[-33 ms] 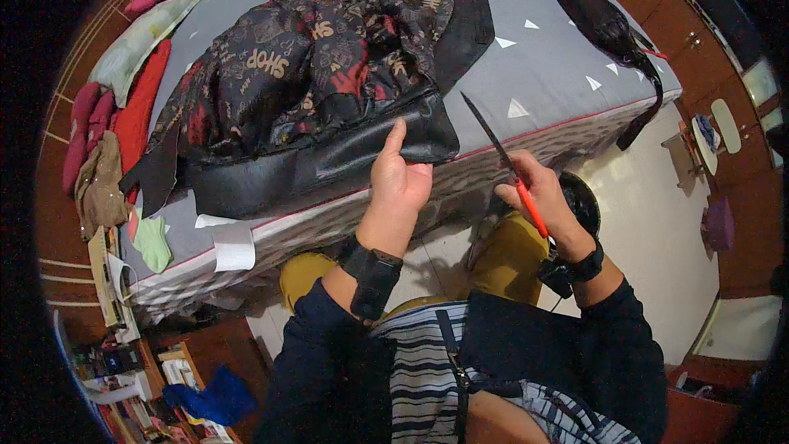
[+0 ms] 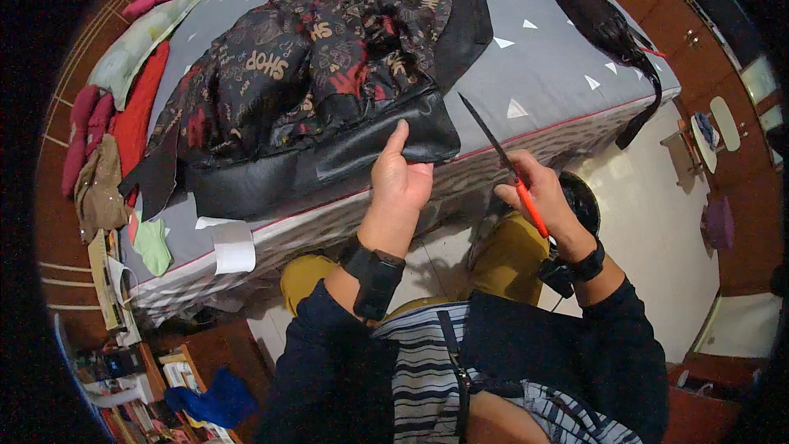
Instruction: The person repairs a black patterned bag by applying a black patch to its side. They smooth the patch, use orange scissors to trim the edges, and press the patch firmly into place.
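Observation:
My left hand grips the smooth black lower band of a dark garment with a printed lining, which lies spread on the bed at its front edge, thumb on top of the band and fingers underneath. My right hand is closed on scissors with red handles and long dark blades, which point up and away from me, just right of the band's end and apart from it.
The grey bed has white triangles. A white paper piece, a green sock and coloured clothes lie at its left. A dark bundle lies at its right. Cluttered shelves and wooden cabinets line the sides.

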Demonstrator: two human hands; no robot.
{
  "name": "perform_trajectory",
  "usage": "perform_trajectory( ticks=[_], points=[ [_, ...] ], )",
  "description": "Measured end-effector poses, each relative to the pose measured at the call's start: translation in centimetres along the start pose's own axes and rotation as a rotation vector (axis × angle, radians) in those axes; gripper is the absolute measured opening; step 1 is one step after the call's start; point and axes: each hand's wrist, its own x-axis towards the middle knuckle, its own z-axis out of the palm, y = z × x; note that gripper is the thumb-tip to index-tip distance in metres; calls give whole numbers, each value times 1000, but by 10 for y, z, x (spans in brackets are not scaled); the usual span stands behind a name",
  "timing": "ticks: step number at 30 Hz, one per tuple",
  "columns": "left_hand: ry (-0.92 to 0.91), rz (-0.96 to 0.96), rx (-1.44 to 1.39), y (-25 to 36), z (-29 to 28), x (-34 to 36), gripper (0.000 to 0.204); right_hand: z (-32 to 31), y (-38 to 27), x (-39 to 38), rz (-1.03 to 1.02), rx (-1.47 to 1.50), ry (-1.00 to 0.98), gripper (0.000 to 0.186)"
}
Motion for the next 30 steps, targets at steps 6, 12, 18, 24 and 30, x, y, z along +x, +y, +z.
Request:
perform_trajectory(
  ticks=[6,12,18,24,30],
  points=[
    [-121,-28,-18,0,-6,1,27,-5,-14,1,32,-116,0,47],
    [-319,-36,14,1,-18,4,29,6,-15,3,-28,-155,80,53],
    [-401,-70,47,11,-28,15,31,16,-15,7,-19,-188,89,62],
    [-421,-139,44,17,-30,21,32,27,-10,6,-47,-366,133,69],
    [-457,-161,38,18,-32,22,32,38,1,11,-124,-470,194,68]
  ],
)
